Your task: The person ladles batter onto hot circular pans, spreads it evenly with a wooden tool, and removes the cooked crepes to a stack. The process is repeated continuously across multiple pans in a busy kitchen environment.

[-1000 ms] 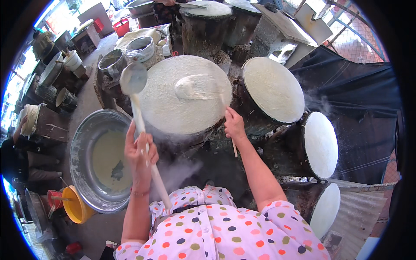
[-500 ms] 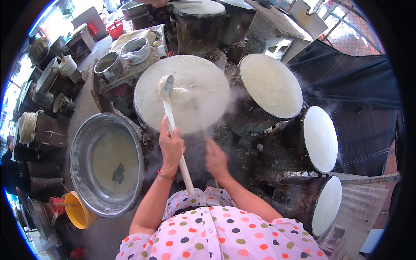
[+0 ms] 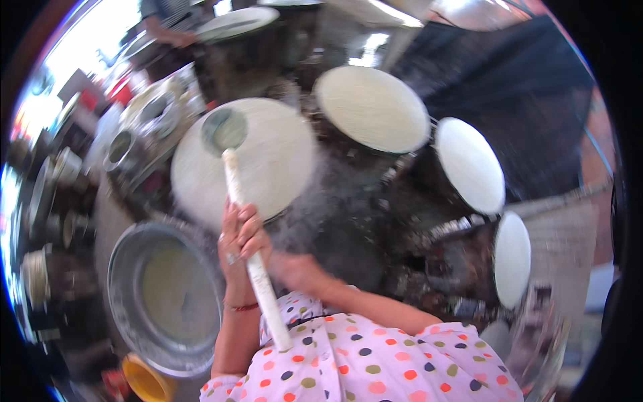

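My left hand is wrapped round the pale handle of a long ladle. The ladle's round, greyish bowl is raised over a wide round vat of creamy white liquid, and something whitish shows inside it. The handle slants down until its end comes in front of my shirt. Smeared by motion, my right hand is just right of the handle, close to my left hand. Its fingers cannot be made out, nor whether it touches the handle. Steam rises along the vat's near edge.
A large metal basin with yellowish liquid stands at my left, with a yellow bucket below it. More dark vats topped with white curve round to the right. At the far left, another person's arm reaches over a vat.
The ladle's bowl has swung left and lifted off the liquid, now facing up. My right hand has moved left toward the handle. The whole view has turned and blurred.
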Motion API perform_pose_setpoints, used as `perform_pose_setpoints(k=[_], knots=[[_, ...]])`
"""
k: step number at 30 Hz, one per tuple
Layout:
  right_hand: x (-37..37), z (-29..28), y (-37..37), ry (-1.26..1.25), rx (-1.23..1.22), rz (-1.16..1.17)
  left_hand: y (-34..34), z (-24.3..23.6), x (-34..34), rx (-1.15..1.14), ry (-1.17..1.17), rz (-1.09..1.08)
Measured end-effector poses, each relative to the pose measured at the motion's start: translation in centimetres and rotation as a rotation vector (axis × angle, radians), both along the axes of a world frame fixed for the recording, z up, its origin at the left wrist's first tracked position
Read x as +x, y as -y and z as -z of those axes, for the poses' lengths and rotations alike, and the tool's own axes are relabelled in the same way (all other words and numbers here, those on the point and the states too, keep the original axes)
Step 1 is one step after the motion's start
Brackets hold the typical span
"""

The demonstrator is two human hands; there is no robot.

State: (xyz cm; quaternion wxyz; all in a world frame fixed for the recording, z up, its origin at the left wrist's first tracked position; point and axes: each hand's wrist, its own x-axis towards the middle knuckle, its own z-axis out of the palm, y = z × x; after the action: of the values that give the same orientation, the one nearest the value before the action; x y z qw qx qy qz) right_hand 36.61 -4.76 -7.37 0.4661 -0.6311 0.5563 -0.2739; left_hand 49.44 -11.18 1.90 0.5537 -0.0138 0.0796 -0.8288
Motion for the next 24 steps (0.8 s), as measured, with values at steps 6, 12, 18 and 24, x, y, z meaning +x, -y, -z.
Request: perform_pose_setpoints(k=[6, 12, 18, 24], knots=[[-4.3, 0.3, -3.3, 0.154, -0.135, 0.478, 0.5, -2.1, -5.1, 0.073, 0.124, 0.340], [-11.6, 0.9, -15.2, -0.018, -0.055, 1.285, -0.3, 0.2, -10.8, -0.118, 0.277, 0.584], [-12.1, 2.2, -29.8, -0.328, 0.031, 1.737, -4.1, -0.2, -17.0, -0.074, 0.380, 0.786], [-18.0, 0.1, -31.1, 0.432, 0.084, 2.116, -6.0, 0.1, -22.4, 0.141, 0.138, 0.940]])
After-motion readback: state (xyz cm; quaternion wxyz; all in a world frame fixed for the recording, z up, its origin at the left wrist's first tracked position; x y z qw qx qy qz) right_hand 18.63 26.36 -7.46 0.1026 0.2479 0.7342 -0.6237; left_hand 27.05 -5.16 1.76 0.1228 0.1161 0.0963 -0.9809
